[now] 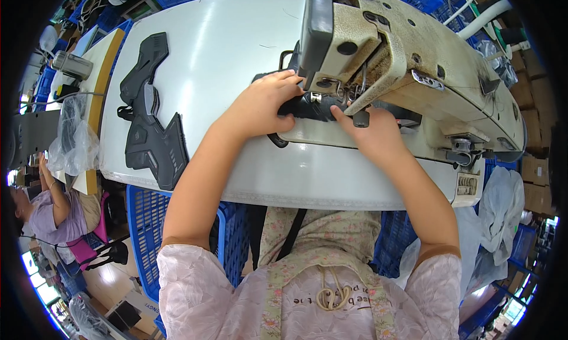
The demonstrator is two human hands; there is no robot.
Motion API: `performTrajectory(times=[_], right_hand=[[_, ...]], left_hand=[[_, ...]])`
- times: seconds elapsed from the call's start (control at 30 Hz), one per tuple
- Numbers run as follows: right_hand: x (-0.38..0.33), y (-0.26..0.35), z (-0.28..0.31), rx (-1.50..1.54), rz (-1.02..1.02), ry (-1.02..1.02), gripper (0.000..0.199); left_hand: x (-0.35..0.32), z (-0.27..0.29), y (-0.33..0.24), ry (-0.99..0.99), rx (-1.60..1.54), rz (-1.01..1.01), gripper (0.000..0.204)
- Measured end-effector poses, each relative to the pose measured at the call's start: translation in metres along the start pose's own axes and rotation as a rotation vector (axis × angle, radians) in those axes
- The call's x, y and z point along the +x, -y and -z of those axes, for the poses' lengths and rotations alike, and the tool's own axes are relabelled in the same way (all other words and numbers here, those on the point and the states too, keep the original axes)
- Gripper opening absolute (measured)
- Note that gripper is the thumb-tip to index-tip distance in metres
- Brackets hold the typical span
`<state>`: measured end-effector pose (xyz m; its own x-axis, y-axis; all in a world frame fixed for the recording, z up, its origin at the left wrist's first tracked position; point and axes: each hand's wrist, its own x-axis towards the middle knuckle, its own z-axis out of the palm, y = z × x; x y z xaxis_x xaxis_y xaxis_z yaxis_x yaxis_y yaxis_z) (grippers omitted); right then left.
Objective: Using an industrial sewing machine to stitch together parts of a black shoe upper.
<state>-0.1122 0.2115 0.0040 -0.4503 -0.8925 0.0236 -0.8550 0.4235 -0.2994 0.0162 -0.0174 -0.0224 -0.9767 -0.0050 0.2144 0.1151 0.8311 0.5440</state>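
Note:
A dark, flat piece of material (313, 109) lies under the needle area of a beige, worn sewing machine (438, 68). My left hand (265, 106) grips its left part, with the fingers over the top and the thumb toward me. On the other side, my right hand (378, 136) holds the piece's near right edge with the thumb close to the presser foot. A lever and the machine head hide some right fingers. Left of my left arm, a dark, shaped padded part (155, 140) with angular ends rests apart on the white table (207, 50).
Below the table's front edge stands a blue plastic basket (145, 221). Another person (56, 218) sits at a bench with a yellow edge (103, 68) at far left. Cardboard boxes (537, 171) and clear plastic sheeting (500, 204) are at the right.

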Motion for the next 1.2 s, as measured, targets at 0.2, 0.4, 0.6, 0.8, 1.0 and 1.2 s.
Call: performTrajectory(times=[0.2, 0.4, 0.6, 0.8, 1.0, 1.2], right_hand=[[-0.011, 0.004, -0.006, -0.388, 0.306, -0.113, 0.009], [-0.012, 0.008, -0.014, -0.411, 0.268, -0.100, 0.028], [-0.014, 0.015, -0.021, -0.417, 0.239, -0.142, 0.010], [-0.021, 0.018, -0.024, -0.426, 0.238, -0.114, 0.016], [-0.023, 0.020, -0.025, -0.457, 0.277, -0.139, 0.019], [-0.019, 0.024, -0.027, -0.454, 0.310, -0.162, 0.026]], left_hand=[[0.004, -0.002, -0.004, -0.018, 0.122, -0.005, 0.040], [0.009, -0.003, -0.001, -0.007, 0.080, -0.008, 0.037], [0.012, -0.004, 0.000, -0.055, 0.039, -0.044, 0.035], [0.008, -0.002, -0.019, -0.027, 0.082, 0.036, 0.034], [-0.015, -0.016, -0.021, -0.078, 0.229, 0.015, 0.040], [-0.014, -0.015, -0.009, -0.023, 0.211, -0.059, 0.043]])
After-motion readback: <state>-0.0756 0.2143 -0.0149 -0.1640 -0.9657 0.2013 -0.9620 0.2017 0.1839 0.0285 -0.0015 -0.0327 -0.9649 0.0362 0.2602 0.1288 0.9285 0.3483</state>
